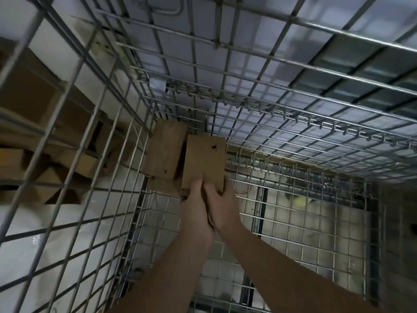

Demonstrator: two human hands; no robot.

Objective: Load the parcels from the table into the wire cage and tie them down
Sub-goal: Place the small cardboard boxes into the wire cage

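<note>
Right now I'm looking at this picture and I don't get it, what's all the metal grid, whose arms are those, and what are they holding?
There is only one picture, taken by a camera worn on a person's head, looking forward and down into a wire cage. The grid is the cage's walls and floor. The two bare arms belong to the person wearing the camera. The left hand and right hand reach in together and grip the near end of a flat brown parcel, fingers curled round its edge. It sits in the cage's far left corner, right beside another brown parcel. Outside the cage, on the left, more cardboard boxes are piled up.
</note>
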